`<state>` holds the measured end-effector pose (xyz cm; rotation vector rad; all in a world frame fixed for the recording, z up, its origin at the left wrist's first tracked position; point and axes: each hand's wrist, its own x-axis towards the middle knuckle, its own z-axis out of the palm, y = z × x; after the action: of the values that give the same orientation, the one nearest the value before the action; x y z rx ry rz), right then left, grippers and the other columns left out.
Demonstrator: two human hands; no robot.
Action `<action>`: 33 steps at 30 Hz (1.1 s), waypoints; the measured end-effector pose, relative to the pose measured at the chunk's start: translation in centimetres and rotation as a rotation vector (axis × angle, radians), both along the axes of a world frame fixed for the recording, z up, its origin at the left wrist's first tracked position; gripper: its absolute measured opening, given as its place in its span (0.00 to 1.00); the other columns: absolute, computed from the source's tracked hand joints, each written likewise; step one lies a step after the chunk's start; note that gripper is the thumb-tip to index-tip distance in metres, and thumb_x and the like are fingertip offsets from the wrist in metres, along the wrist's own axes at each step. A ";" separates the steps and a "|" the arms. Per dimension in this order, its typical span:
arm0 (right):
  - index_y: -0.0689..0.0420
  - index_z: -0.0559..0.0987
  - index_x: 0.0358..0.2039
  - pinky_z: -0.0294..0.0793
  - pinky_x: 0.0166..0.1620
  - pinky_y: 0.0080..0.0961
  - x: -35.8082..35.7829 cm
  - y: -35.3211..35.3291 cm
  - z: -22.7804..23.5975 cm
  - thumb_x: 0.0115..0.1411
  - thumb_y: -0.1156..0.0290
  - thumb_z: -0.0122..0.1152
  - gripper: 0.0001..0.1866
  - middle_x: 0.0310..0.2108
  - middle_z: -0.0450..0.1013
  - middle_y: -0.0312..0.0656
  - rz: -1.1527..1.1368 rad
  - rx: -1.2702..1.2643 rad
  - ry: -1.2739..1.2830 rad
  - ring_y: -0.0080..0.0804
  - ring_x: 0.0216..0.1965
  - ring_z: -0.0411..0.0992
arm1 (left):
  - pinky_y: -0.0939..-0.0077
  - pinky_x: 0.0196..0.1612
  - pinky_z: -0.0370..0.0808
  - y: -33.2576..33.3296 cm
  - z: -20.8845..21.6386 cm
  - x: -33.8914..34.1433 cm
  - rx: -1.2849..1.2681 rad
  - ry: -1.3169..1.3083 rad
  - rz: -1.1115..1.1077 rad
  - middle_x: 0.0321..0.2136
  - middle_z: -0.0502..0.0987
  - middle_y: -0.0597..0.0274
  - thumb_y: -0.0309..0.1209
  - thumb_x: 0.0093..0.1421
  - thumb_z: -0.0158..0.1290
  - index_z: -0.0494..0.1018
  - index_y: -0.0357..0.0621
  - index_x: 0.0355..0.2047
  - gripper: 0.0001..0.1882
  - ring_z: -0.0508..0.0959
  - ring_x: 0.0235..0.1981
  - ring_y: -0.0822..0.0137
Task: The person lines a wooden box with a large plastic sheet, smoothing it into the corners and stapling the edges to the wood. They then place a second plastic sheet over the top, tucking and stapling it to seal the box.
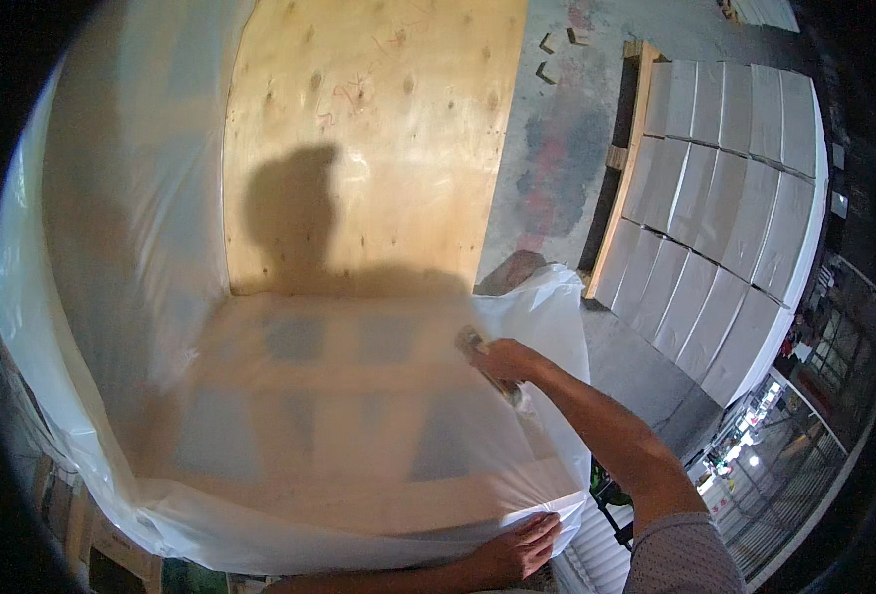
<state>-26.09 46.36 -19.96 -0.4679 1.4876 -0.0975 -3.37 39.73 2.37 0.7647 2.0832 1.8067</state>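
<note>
A translucent plastic sheet (349, 470) lies over a wooden frame, whose boards show faintly through it. My right hand (509, 362) is closed around a metal hand tool that looks like a staple gun (473, 343), held over the sheet's right part. The far end of that tool is blurred. Down at the near right corner, my left hand (519, 550) has its fingers bent over the sheet's edge, where creases fan out from the fingertips. Its thumb is hidden. Beyond the sheet's far edge is a plywood panel (408, 129), marked with reddish scribbles and my shadow.
On the right, pale cartons (700, 188) sit in rows on a wooden pallet (620, 173). Several small angled pieces (547, 73) lie on the grey concrete floor (557, 129). Plastic also hangs along the left side. Wooden boards (116, 544) show at the lower left.
</note>
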 end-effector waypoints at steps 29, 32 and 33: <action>0.64 0.81 0.31 0.74 0.37 0.41 4.7 -18.8 10.4 0.55 0.35 0.54 0.36 0.31 0.77 0.53 0.311 -0.199 -0.699 0.45 0.33 0.77 | 0.56 0.69 0.51 1.6 0.2 1.2 -0.029 -0.019 0.065 0.53 0.68 0.42 0.38 0.53 0.46 0.74 0.30 0.38 0.21 0.59 0.64 0.48; 0.63 0.81 0.31 0.75 0.39 0.42 7.0 -18.2 12.1 0.56 0.35 0.53 0.37 0.31 0.77 0.56 0.326 -0.230 -0.604 0.49 0.34 0.77 | 0.57 0.69 0.52 1.9 0.2 1.2 -0.056 -0.018 0.112 0.51 0.69 0.45 0.38 0.52 0.48 0.75 0.34 0.34 0.18 0.61 0.62 0.50; 0.63 0.81 0.32 0.75 0.40 0.43 7.6 -17.9 12.4 0.56 0.35 0.53 0.37 0.32 0.77 0.56 0.297 -0.268 -0.574 0.51 0.35 0.77 | 0.57 0.69 0.52 2.0 0.2 1.2 -0.067 -0.012 0.119 0.51 0.70 0.46 0.38 0.52 0.48 0.75 0.35 0.34 0.18 0.61 0.62 0.50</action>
<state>-18.45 28.47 -7.51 -0.7974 0.8337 -0.1807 -2.18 41.74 2.54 0.6233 2.2115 1.7862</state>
